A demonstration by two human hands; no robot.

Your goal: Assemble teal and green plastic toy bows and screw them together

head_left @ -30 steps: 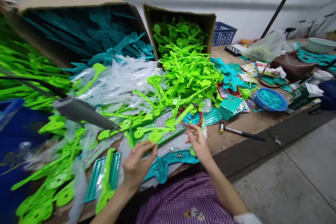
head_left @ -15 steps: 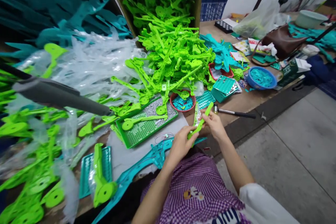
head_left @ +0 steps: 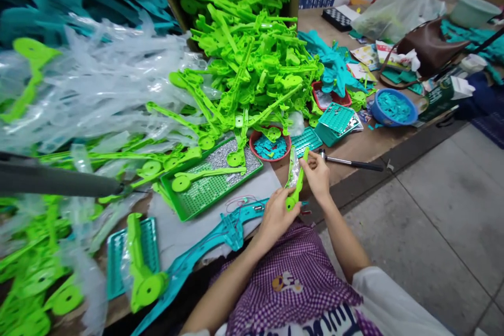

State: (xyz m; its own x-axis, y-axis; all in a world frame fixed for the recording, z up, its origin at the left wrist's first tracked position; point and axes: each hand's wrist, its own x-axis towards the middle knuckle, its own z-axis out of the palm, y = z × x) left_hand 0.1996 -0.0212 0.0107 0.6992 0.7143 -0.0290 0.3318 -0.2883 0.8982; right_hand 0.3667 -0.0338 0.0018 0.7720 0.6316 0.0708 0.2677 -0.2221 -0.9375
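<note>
Both hands hold a bright green plastic piece (head_left: 298, 185) above the table's front edge. My left hand (head_left: 276, 214) is closed round its lower, rounded end. At the upper end, the fingers of my right hand (head_left: 318, 172) pinch it. Just left of it stands a second green shell piece with a clear, shiny filling (head_left: 292, 170); its lower end is hidden by my left hand. A long teal plastic part (head_left: 208, 244) with thin wires lies by my left forearm. Behind the hands are a red bowl of teal pieces (head_left: 271, 147) and a hammer (head_left: 352, 163).
A green tray (head_left: 189, 207) holds small metal bits and green parts. Green parts (head_left: 252, 58) spill from a box at the back. Clear plastic pieces (head_left: 114, 84) are heaped at left. A dark grey bar (head_left: 59, 177) juts in from the left. A blue bowl (head_left: 394, 123) stands at right.
The green piece has swung from a slant to nearly upright between my hands. My right hand has turned with it. The whole view has shifted, so the table's contents sit higher and further left.
</note>
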